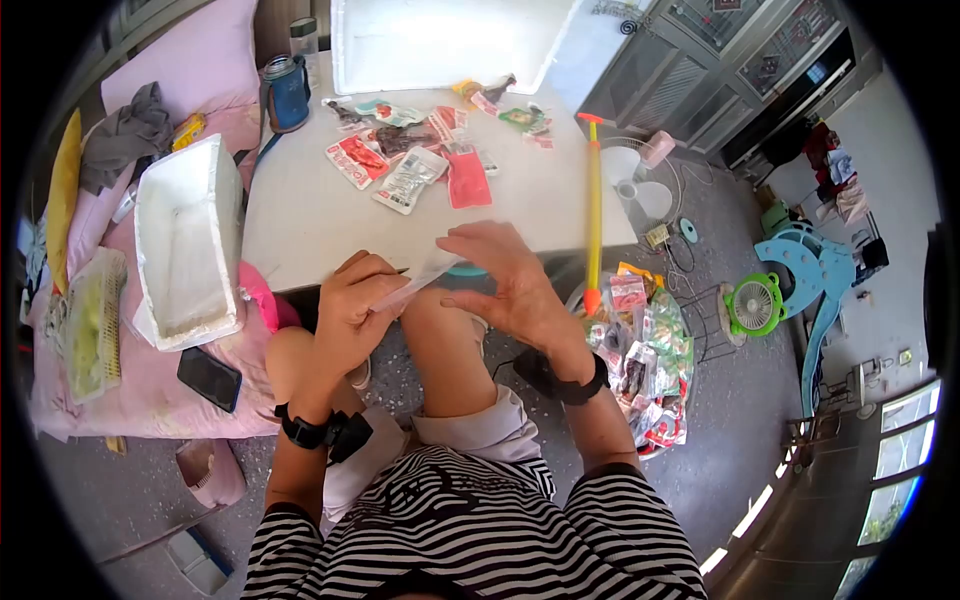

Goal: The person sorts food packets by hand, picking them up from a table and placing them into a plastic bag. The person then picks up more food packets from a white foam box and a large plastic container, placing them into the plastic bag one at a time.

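Note:
My left hand (pixel 355 302) is closed, with thumb and fingers pinching a narrow strip of translucent plastic (pixel 422 280). That strip slants up to the right, over my knees at the table's front edge. Across from it, my right hand (pixel 503 282) is open, thumb and fingers apart around the strip's far end. Farther back on the white table (pixel 300 220) lie several small food packets, among them a silver-white pouch (pixel 411 180), a pink-red packet (pixel 468 178) and a red-and-white packet (pixel 357 162).
A white foam box (pixel 230 240) and a black phone (pixel 209 379) rest on the pink bedding at left. Behind the packets stands a larger foam box (pixel 450 45), near a blue flask (pixel 286 95). A yellow stick (pixel 594 210) leans by a basket of packets (pixel 650 360).

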A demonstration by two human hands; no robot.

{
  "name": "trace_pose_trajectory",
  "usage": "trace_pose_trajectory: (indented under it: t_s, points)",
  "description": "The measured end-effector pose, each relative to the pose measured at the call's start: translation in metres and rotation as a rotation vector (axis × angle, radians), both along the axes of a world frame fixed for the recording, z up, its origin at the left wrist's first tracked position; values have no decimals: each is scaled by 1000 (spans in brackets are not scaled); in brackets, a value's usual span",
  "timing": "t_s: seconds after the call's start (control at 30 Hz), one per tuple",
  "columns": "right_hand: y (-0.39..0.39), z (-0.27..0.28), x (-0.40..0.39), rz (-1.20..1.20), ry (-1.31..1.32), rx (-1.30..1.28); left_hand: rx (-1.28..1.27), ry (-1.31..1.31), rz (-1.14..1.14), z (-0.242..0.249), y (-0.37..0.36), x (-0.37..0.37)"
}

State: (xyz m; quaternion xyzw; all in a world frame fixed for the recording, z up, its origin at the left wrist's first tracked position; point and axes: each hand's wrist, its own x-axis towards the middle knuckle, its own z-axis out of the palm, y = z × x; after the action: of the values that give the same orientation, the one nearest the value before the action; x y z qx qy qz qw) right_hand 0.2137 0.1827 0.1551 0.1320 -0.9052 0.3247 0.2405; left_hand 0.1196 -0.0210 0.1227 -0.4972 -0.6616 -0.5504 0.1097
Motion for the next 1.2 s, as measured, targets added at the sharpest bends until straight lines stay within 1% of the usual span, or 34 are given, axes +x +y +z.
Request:
trace_pose_trajectory:
  t_s: [0.07, 0.17, 0.3, 0.37, 0.43, 0.47, 0.5, 0.57, 0.63, 0.7, 0.73, 0.83, 0.9, 0.97, 1.0, 1.07, 1.1, 1.13, 1.17, 1.2]
  points:
    - [0, 4, 26, -15, -67, 8, -37, -33, -105, 9, 4, 19]
    - [5, 2, 64, -22, 18, 53, -156, -5, -246, 18, 12, 44]
    - [12, -14, 114, 29, -30, -65, -146, 10, -379, 23, 36, 68]
    - [24, -7, 143, -116, -18, -104, -116, -2, -401, 23, 49, 76]
    - [48, -13, 174, -238, -18, -135, -25, -186, -310, 10, 59, 81]
    - [61, -13, 191, -400, -68, -171, 21, -276, -260, 4, 63, 82]
    - [76, -12, 209, -560, -118, -207, 8, -297, -241, 2, 64, 80]
    - [124, -21, 242, -707, -68, -105, -15, -339, -196, -1, 66, 75]
    - [154, -14, 258, -911, 24, 167, -39, -349, -219, -5, 70, 72]
    - [190, -23, 269, -1072, -35, 420, -67, -349, -231, -8, 73, 70]
    - [205, -35, 274, -1149, -64, 548, -84, -345, -233, -10, 74, 68]
    - [248, -103, 287, -1234, -156, 600, -123, -359, -214, -15, 73, 63]
    - [244, -136, 283, -1218, -233, 460, -136, -371, -185, -19, 70, 55]
    - [217, -145, 264, -1205, -222, 257, -147, -380, -158, -25, 63, 45]
    - [206, -151, 255, -1156, -231, 210, -152, -386, -136, -29, 60, 40]
    - [181, -155, 232, -1076, -210, 88, -158, -398, -88, -36, 56, 28]
    - [166, -147, 218, -1037, -179, 11, -159, -422, -82, -40, 55, 22]
    - [155, -141, 205, -990, -201, -27, -159, -446, -64, -46, 53, 17]
    - [141, -133, 190, -920, -116, -95, -158, -468, -30, -51, 48, 10]
    - [137, -139, 177, -864, -72, -144, -163, -446, -10, -54, 44, 5]
